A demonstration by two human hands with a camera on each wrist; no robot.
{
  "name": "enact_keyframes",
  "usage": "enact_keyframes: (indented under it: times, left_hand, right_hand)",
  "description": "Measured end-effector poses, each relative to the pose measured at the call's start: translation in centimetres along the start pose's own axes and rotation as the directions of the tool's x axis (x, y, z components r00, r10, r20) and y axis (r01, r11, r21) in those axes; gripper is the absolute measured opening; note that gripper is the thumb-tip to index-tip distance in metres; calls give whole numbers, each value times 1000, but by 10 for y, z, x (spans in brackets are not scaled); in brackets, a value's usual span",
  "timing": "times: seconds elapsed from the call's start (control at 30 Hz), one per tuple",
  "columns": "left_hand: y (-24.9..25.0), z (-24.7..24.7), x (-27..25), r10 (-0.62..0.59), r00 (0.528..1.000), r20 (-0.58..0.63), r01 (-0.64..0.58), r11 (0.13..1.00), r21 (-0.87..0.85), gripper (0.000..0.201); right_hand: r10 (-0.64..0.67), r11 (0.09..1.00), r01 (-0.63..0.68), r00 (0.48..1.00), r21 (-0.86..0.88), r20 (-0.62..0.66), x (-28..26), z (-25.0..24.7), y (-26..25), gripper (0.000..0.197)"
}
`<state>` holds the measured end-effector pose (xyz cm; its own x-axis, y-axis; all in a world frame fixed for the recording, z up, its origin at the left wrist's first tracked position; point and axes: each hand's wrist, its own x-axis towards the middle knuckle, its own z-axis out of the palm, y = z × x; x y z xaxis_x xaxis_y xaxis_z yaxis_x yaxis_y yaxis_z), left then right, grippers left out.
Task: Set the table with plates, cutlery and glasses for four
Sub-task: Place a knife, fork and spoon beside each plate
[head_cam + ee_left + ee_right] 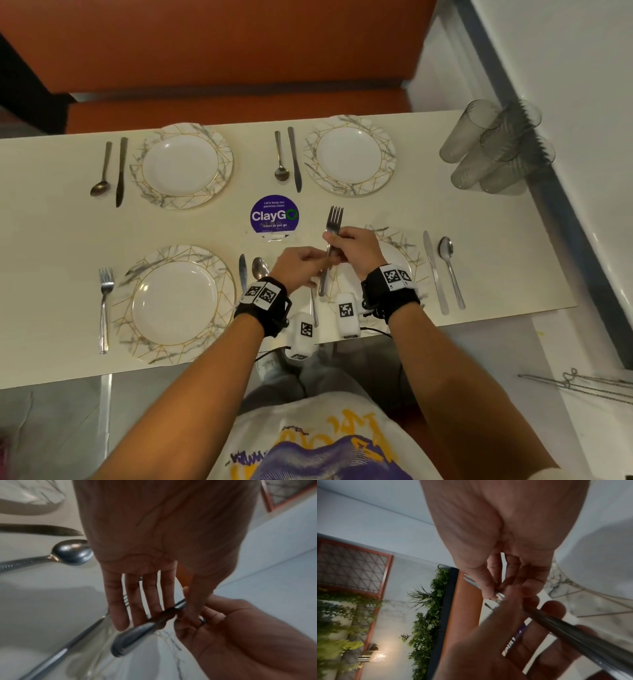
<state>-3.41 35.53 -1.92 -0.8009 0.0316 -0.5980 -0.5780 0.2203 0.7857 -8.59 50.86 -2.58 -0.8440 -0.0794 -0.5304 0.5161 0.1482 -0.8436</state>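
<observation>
near-right plate (399, 240): mostly hidden by hands | spoon (260, 267) handle: behind left wrist | glasses (493, 147): blurred

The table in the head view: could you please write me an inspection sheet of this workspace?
Surface: cream table, purple ClayGo sticker.
Job's things: four plates; near-left plate has its fork; far settings lack forks; glasses stacked at far right, undistributed.
Clutter: nothing seen.
Grip: right hand and left hand both hold forks.
Cables: black leads at the wrist units.
Surroundings: orange bench, white wall.
</observation>
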Motion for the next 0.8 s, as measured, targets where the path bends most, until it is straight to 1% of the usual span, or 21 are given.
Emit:
enact_keyframes:
  times: [0.03,0.07,0.17,0.2,0.27,0.37,0.43,0.47,0.53,0.57,0.67,0.73,0.8]
  left_hand:
    - [3,-2,-1,-3,1000,26,4,1000,-29,24]
    - [5,-4,-4,6,1000,22,-4,998,-62,21]
    - [9,-14,-9,35,999,-34,-39,991,-129,18]
    - [12,-20,-12,37,998,-45,-43,989,-140,18]
    - [20,-35,-18,31,999,-42,-38,984,-175,19]
    - [31,-62,-23,-9,1000,-12,6,968,-252,27]
    - [36,-78,-25,-32,999,-6,27,937,-347,31]
    - [38,-85,-25,-32,999,-8,26,908,-419,32]
    - [42,-93,-26,-15,1000,-23,-1,827,-562,34]
    - [44,-96,-26,2,999,-39,-25,789,-614,32]
    - [51,-97,-24,35,996,-86,-85,708,-701,16]
    - [53,-95,-22,54,990,-129,-131,686,-715,13]
    - [55,-89,-18,71,983,-170,-171,694,-700,16]
  right_hand:
    - [-5,1000,5,1000,12,6,-1,2,-5,23]
    - [-10,1000,10,1000,22,7,-2,4,-10,21]
    - [-10,998,10,1000,59,-14,-4,2,-24,16]
    - [-3,998,4,1000,69,-19,-5,1,-28,17]
    - [10,995,-7,1000,104,-26,-9,-1,-35,23]
    - [16,981,-8,999,194,-39,-18,0,-42,30]
    - [0,968,7,1000,251,-26,-25,2,-45,29]
    - [-18,965,23,1000,263,-21,-28,4,-47,29]
    - [-71,971,76,997,227,-29,-37,9,-51,28]
    - [-102,976,108,994,191,-42,-41,13,-52,28]
    - [-205,977,209,975,41,-81,-51,26,-56,27]
    - [-283,958,276,955,-84,-88,-54,33,-58,22]
    - [-342,933,327,936,-152,-85,-57,38,-59,16]
